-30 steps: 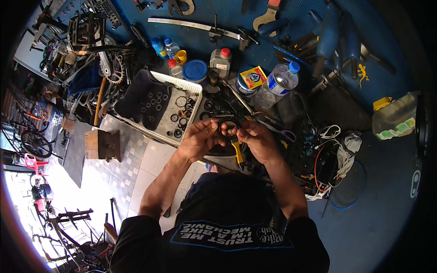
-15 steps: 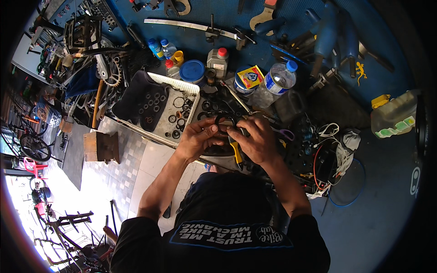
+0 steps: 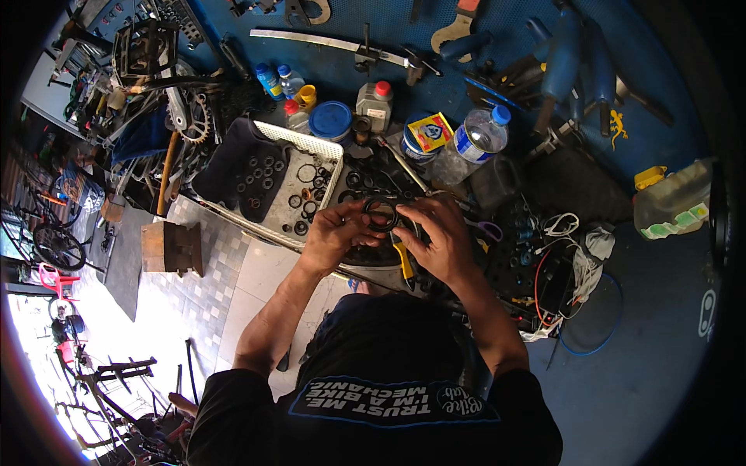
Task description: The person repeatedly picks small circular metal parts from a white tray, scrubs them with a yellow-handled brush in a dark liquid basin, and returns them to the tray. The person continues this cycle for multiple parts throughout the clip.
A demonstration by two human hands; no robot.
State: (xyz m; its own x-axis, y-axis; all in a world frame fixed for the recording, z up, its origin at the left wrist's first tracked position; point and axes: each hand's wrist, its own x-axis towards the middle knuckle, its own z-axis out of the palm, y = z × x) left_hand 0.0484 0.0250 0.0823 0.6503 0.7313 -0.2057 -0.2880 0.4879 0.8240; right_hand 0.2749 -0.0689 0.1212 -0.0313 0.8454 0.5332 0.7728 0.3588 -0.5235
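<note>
A dark round ring (image 3: 381, 227), probably a bearing or seal, is held upright in front of me over the bench. My left hand (image 3: 332, 239) pinches its left side between thumb and fingers. On the opposite edge, the thumb and fingertips of my right hand (image 3: 440, 237) close around the ring. Just below it a yellow-and-black handled tool (image 3: 406, 268) lies on the bench. Left of my hands stands a white plastic tray (image 3: 337, 167), where several small rings (image 3: 295, 201) lie loose. More rings rest on the black cloth (image 3: 221, 175) inside the tray.
Behind the tray stand a blue-lidded tub (image 3: 330, 119) and a grey red-capped bottle (image 3: 375, 105). A large clear bottle (image 3: 482, 136) is farther right. Purple-handled scissors (image 3: 488, 229) and white cables (image 3: 561, 224) lie right of my hands. Tools hang on the blue pegboard (image 3: 334, 58).
The ring has turned so its open face shows more. My right fingers have lifted and spread along its right edge; my left hand keeps its grip.
</note>
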